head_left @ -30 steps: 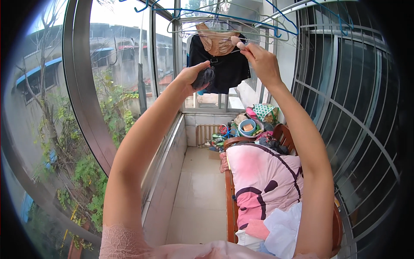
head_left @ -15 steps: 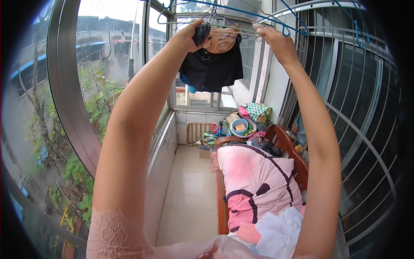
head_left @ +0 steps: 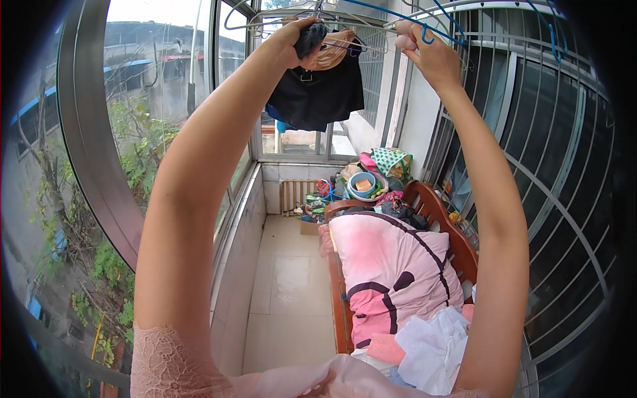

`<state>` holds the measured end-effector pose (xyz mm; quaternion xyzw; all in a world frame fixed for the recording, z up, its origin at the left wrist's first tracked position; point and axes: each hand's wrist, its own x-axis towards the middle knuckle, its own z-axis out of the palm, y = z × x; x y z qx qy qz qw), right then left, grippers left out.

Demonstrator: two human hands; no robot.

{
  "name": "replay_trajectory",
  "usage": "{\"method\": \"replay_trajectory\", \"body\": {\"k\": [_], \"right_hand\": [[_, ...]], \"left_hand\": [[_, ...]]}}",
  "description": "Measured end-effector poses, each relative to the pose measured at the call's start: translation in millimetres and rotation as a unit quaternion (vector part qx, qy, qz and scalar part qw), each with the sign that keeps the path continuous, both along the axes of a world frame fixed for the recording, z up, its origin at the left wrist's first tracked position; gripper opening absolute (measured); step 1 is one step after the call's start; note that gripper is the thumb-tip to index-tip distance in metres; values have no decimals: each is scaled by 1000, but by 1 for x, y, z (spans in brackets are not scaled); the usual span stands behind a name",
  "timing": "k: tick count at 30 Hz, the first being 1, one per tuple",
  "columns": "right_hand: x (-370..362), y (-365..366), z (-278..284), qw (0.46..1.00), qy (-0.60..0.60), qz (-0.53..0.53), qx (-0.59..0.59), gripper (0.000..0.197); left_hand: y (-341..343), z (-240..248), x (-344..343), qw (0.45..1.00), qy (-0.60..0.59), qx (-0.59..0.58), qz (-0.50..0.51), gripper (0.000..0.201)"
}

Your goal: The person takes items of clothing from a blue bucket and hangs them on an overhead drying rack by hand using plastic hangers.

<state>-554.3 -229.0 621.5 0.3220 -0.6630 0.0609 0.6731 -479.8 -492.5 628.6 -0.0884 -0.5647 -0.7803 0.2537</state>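
Observation:
Both my arms are raised toward the hangers overhead. My left hand is closed around a bunched dark grey cloth, close to a thin pale hanger; whether it also grips the wire is hidden. My right hand has its fingers curled at the right end of that hanger. Just behind my left hand hangs a tan garment. A black garment with a small buckle hangs below it, and a bit of blue cloth shows under its hem.
Blue hangers hang overhead. A wooden bench bears a pink cushion and white cloth. Beyond it sit a blue basin and piled items. Windows line the left, a barred window the right.
The view has shifted slightly, so the hanging garments and bench appear a little higher and further left. Both hands keep their places at the hanger, the grey cloth still in my left.

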Motion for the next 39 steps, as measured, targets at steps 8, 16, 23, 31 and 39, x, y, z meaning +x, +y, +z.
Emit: {"method": "replay_trajectory", "body": {"k": [8, 16, 23, 31, 39], "right_hand": [[-2, -5, -7, 997, -47, 28, -45, 49], [-2, -13, -43, 971, -201, 86, -93, 47], [44, -61, -135, 696, -565, 435, -89, 52], [64, -90, -195, 561, -672, 479, -64, 15], [57, -112, -179, 537, -617, 550, -168, 13]], "left_hand": [[-5, -2, 6, 1000, -7, -2, -17, 32], [-2, -9, 16, 1000, 9, -11, -1, 38], [16, -114, 48, 977, -88, 86, -176, 27], [-3, -223, 79, 942, -152, 175, -243, 35], [-27, -252, 93, 940, -170, 123, -269, 40]]}}
